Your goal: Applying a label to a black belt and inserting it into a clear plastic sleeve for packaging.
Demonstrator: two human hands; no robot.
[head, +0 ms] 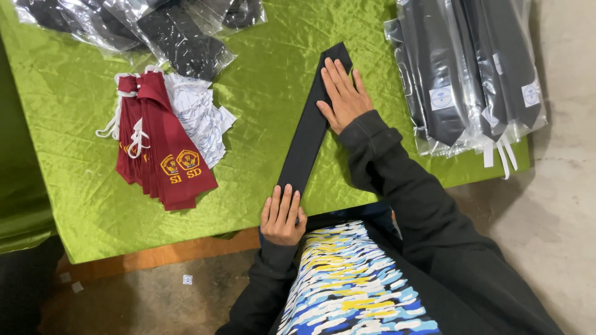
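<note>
A shiny green cloth (pixel 81 205) covers the table; a long black tie (pixel 308 127) lies flat on it in the middle; the right hand (pixel 343 96) presses its far end, fingers flat; the left hand (pixel 282 217) presses the near end, fingers straight and close

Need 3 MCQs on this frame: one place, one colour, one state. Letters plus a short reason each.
1. Where is the stack of dark red ties?
A. left part of the table
B. on the floor
C. under the right hand

2. What colour is the tablecloth?
A. white
B. green
C. blue

3. How is the right hand on the black tie?
A. clenched in a fist
B. lifted clear of it
C. flat, fingers pressing it

Answers:
1 A, the stack lies left of the black tie.
2 B, shiny green cloth covers the table.
3 C, the palm is down on the tie's far end, while the left hand presses the near end.
</note>
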